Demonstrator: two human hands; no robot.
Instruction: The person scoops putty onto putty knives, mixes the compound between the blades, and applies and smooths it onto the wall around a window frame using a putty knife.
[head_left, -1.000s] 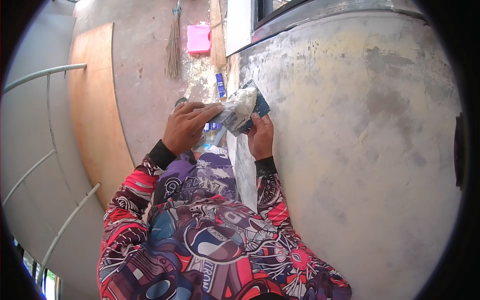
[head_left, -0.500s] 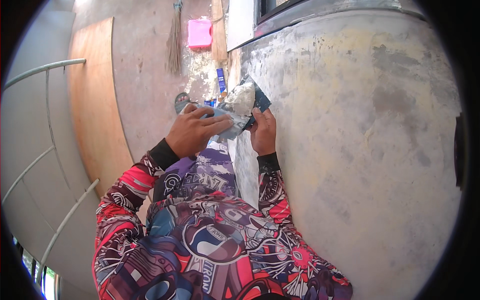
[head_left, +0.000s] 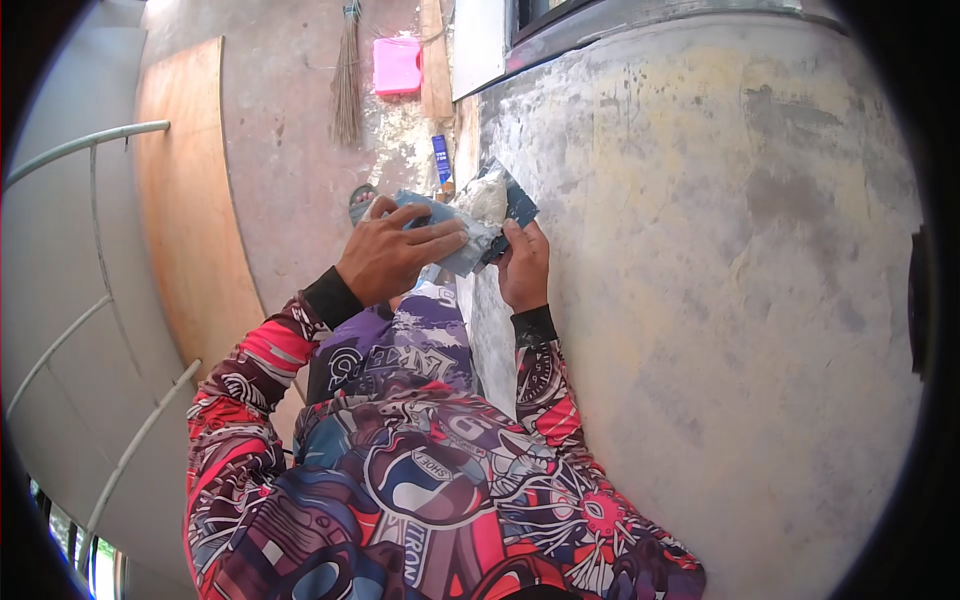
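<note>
In my right hand [head_left: 525, 268] is a dark blue flat putty spreader [head_left: 521, 204], my thumb lying on its face. A lump of off-white putty [head_left: 484, 199] sits on it. My left hand [head_left: 385, 258] grips a second spreader, a lighter blue-grey one [head_left: 462, 259], with its fingers stretched across the smeared face. The two blades meet or overlap at the putty; the exact contact is hidden. Both are held in front of me, close beside the wall.
A patchy plastered wall [head_left: 700, 230] rises along my right. A plywood sheet [head_left: 185, 180] and pale metal bars [head_left: 130, 440] are at left. On the floor ahead are a stick broom [head_left: 347, 85], a pink case [head_left: 397, 66] and a blue box [head_left: 441, 158]. My sandalled foot [head_left: 363, 197] shows below.
My left hand has turned its spreader, so more of the blade's upper edge shows. Less of the putty lump is visible beside it. My right hand has barely shifted.
</note>
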